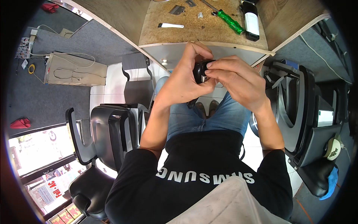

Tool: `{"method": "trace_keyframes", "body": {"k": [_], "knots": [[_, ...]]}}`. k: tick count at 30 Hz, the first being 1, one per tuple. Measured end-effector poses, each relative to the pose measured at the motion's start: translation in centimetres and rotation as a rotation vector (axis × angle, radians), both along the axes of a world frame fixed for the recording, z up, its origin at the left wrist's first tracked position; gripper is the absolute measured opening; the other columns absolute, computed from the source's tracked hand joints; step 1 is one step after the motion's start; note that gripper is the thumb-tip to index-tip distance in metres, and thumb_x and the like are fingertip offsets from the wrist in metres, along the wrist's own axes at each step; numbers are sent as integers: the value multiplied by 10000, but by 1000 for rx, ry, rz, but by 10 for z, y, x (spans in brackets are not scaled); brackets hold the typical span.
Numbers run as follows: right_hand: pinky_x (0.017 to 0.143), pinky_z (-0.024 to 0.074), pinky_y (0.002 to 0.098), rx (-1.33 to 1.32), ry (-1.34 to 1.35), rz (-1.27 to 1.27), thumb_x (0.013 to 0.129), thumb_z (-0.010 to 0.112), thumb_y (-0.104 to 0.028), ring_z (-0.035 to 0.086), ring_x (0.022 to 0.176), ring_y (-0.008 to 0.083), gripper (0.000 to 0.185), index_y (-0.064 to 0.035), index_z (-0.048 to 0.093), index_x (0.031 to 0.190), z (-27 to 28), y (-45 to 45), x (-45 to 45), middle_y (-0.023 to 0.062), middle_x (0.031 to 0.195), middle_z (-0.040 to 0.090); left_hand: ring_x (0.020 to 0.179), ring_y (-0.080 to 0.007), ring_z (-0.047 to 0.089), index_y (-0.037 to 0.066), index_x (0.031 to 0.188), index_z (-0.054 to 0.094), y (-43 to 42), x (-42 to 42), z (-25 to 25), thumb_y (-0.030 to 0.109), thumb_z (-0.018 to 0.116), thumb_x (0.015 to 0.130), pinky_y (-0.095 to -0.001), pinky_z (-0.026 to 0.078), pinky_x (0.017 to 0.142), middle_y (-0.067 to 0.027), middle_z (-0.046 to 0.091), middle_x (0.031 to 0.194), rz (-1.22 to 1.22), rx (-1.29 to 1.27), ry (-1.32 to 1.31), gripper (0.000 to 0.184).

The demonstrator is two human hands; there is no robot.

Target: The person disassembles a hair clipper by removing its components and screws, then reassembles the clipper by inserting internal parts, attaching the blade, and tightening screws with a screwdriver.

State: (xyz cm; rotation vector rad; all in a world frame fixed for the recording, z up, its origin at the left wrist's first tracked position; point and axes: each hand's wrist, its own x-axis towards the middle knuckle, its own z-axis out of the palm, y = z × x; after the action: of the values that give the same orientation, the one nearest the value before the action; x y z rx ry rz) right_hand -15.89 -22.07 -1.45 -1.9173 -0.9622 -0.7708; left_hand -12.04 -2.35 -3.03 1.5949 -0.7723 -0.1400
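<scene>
One small black device (199, 71), held above the lap and just short of the surface (212, 34): gripped in the curled left hand (185, 79), with the bent fingertips of the right hand (244, 82) closed against its near side, whether pinching a part being unclear. On the brown surface beyond: one white brush with dark bristles (171, 25), lying crosswise; one green-handled screwdriver (230, 22), lying aslant; one black-and-white clipper (252, 24), just beside the screwdriver's handle; one dark flat piece (177, 10), toward the rear.
</scene>
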Motion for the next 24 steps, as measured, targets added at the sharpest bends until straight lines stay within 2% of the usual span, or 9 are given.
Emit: {"method": "trace_keyframes", "body": {"k": [3, 6, 12, 18, 21, 24], "knots": [[735, 585, 348, 25, -30, -95, 680, 767, 74, 686, 869, 277, 350, 9, 760, 1024, 2, 3, -5, 108, 1027, 704, 1027, -191, 578, 22, 1199, 453, -3, -3, 3, -28, 748, 745, -322, 500, 896, -112, 519, 1145, 23, -29, -8, 544], [712, 580, 340, 60, -23, -200, 662, 789, 76, 680, 838, 267, 353, 3, 776, 1007, -9, 5, -10, 104, 1004, 697, 1020, -161, 563, 22, 1226, 445, -4, -8, 8, -95, 692, 741, -301, 480, 910, -105, 499, 1158, 48, -2, -51, 557], [725, 588, 350, 130, -50, -148, 668, 797, 71, 702, 868, 273, 322, 3, 787, 982, -18, 7, -11, 115, 1001, 727, 1010, -172, 574, 10, 1215, 441, -7, -7, 5, -107, 684, 733, -308, 505, 907, -117, 491, 1143, 91, 57, -207, 552], [779, 601, 370, 84, -24, -134, 705, 793, 83, 720, 925, 304, 270, 54, 765, 972, -11, 6, -16, 153, 1054, 753, 1002, -187, 580, 7, 1212, 442, -7, -6, 4, -77, 761, 706, -323, 523, 906, -130, 490, 1152, 114, 63, -335, 605], [800, 599, 378, 98, 34, -159, 725, 792, 87, 720, 940, 310, 255, 67, 760, 976, -3, 10, -25, 156, 1057, 758, 988, -320, 601, -10, 1185, 444, -5, -6, 5, 49, 889, 704, -386, 525, 860, -174, 521, 1139, 125, 66, -341, 658], [809, 596, 377, 120, 37, -172, 733, 805, 77, 719, 944, 309, 256, 64, 766, 985, -7, 9, -27, 154, 1055, 758, 981, -341, 613, -11, 1194, 442, -5, -8, 7, 91, 927, 691, -394, 535, 838, -182, 521, 1159, 172, 98, -421, 706]]}}
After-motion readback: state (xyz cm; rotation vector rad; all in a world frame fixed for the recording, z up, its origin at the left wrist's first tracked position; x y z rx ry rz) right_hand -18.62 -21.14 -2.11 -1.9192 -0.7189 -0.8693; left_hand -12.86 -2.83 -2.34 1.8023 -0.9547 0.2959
